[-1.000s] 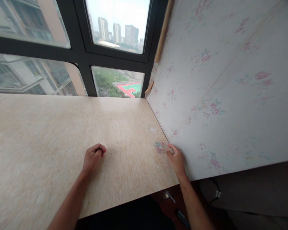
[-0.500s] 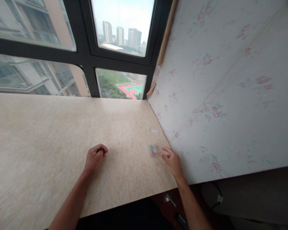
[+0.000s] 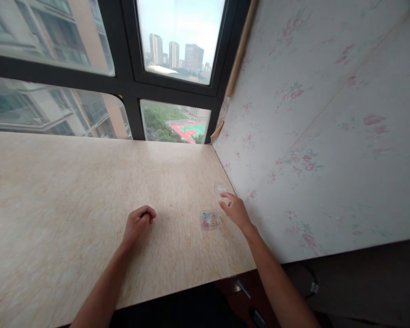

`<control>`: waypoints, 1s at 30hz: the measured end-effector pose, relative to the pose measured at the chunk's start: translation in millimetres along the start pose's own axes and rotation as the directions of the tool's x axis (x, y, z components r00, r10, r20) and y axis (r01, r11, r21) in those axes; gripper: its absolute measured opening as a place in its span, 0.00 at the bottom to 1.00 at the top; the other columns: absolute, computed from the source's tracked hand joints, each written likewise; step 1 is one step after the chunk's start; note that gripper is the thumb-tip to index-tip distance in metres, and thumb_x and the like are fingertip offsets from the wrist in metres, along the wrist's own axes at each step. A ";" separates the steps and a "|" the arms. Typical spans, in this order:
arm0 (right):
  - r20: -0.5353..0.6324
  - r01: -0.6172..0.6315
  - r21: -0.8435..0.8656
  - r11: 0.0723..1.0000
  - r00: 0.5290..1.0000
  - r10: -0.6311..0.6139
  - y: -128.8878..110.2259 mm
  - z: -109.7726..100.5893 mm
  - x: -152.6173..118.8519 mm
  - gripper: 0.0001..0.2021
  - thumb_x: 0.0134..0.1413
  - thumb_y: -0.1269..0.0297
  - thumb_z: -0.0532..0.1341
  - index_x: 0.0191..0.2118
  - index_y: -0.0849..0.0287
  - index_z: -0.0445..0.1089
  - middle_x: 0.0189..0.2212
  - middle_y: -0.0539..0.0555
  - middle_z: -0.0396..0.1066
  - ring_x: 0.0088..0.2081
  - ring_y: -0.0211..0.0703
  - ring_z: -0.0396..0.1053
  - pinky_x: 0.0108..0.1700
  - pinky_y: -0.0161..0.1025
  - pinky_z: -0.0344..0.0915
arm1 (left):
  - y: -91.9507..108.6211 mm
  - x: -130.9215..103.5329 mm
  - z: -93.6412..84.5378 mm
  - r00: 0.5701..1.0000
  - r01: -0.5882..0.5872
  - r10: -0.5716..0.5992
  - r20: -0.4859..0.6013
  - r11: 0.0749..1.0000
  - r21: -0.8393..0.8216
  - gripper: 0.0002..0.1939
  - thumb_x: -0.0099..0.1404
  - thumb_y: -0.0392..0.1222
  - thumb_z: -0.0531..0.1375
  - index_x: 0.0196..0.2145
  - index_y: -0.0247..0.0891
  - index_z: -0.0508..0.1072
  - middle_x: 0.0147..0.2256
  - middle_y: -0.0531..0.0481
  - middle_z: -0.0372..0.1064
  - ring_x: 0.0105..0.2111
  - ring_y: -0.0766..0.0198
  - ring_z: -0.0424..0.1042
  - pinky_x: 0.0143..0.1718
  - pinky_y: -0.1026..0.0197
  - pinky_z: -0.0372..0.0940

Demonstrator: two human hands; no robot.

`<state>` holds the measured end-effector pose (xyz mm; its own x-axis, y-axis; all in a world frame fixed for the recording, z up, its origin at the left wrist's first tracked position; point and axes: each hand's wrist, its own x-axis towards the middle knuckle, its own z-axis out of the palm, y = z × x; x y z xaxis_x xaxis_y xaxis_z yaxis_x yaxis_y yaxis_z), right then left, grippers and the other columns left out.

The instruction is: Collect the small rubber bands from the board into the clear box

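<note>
A small clear plastic box lies on the beige marbled sill, with coloured rings in its compartments, green, pink and yellow among them. Behind it, close to the wall, is a clear plastic piece that looks like a lid. My right hand hovers between the two, its thumb and fingers apart and nothing visible in them. The fingertips are just short of the clear piece. To the left of the box my left hand rests on the sill with curled fingers; whatever they may hold is hidden.
The marbled sill runs left along dark-framed windows. A flower-patterned wall bounds the right side, close to my right hand. A tiny dark speck is on the sill between my hands. The sill's front edge drops off near my forearms.
The box has shifted left and slightly nearer to me. My right hand has left the box's right edge and moved up toward the clear piece. My left hand keeps its place.
</note>
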<state>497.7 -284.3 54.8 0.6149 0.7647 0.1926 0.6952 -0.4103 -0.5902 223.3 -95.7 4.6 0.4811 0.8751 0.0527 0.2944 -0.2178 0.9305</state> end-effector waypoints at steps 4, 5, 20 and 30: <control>0.077 0.017 -0.123 0.992 0.997 -0.007 16.4 2.5 64.2 0.27 0.41 0.69 0.65 0.52 0.62 0.67 0.53 0.63 0.66 0.54 0.51 0.64 0.52 0.44 0.60 | 1.3 -0.2 -0.8 1.000 -0.010 0.010 -0.002 1.000 -0.013 0.09 0.46 0.37 0.49 0.21 0.37 0.68 0.17 0.54 0.61 0.20 0.66 0.60 0.21 0.66 0.53; 0.110 0.017 -0.128 0.992 0.994 -0.003 19.5 3.4 76.9 0.30 0.35 0.70 0.68 0.51 0.63 0.68 0.52 0.63 0.67 0.53 0.52 0.65 0.52 0.44 0.61 | 1.5 -0.2 -1.1 1.000 -0.011 0.010 -0.003 1.000 -0.017 0.09 0.46 0.37 0.49 0.21 0.37 0.68 0.17 0.54 0.61 0.20 0.66 0.61 0.21 0.66 0.54; 0.350 -0.265 0.672 0.691 0.937 0.018 -21.3 5.5 50.2 0.35 0.45 0.45 0.62 0.57 0.59 0.60 0.49 0.59 0.69 0.19 0.28 0.55 0.19 0.30 0.53 | 4.7 -0.1 0.2 1.000 0.009 -0.008 0.028 0.999 -0.037 0.10 0.46 0.36 0.48 0.21 0.37 0.69 0.17 0.54 0.62 0.19 0.66 0.60 0.21 0.66 0.53; 0.570 -0.562 0.822 0.098 0.801 -0.183 -91.5 -14.3 -21.3 0.35 0.55 0.35 0.42 0.50 0.59 0.67 0.49 0.60 0.68 0.17 0.30 0.42 0.16 0.31 0.44 | 4.8 -7.2 6.2 0.998 -0.054 0.051 -0.046 0.997 -0.054 0.09 0.47 0.33 0.49 0.22 0.36 0.69 0.19 0.54 0.63 0.21 0.66 0.63 0.23 0.66 0.56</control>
<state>426.3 -270.2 115.9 0.1530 0.9710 -0.1840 -0.5834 -0.0616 -0.8099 226.4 -105.7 6.4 0.4570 0.8817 0.1171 0.2227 -0.2409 0.9447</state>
